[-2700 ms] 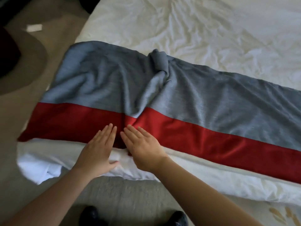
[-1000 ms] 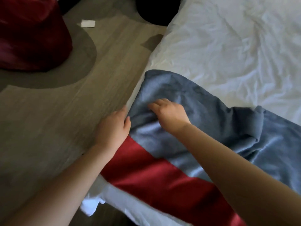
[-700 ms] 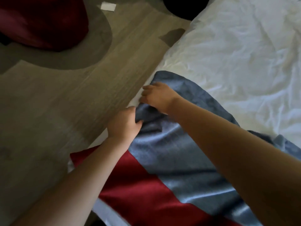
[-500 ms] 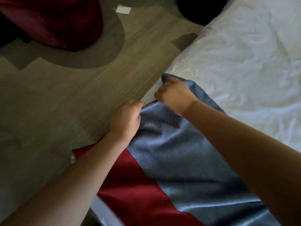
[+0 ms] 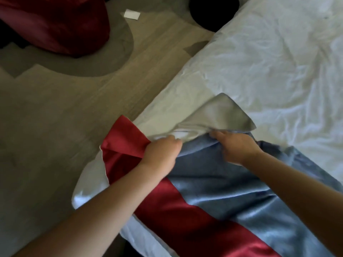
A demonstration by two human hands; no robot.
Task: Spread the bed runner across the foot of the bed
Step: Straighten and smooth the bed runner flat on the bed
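The bed runner point(image 5: 213, 184), grey-blue with a red band along its near side, lies over the left corner of the bed point(image 5: 269, 58), which has a rumpled white cover. Its left end is lifted and turned over, so the pale grey underside and a red flap show. My left hand point(image 5: 161, 153) grips that end where red meets grey. My right hand point(image 5: 235, 145) pinches the same edge a little to the right, knuckles up. Both forearms reach in from the bottom of the view.
Wood-look floor point(image 5: 55, 127) runs along the bed's left side. A dark red beanbag point(image 5: 55, 23) sits at the top left on a round grey rug. A white slip of paper point(image 5: 132, 14) lies beyond it. A dark object point(image 5: 213, 12) sits beside the bed's far edge.
Both hands left the runner's middle and went to its left end. Since half a second ago they have lifted that end and folded it back, showing the pale underside.
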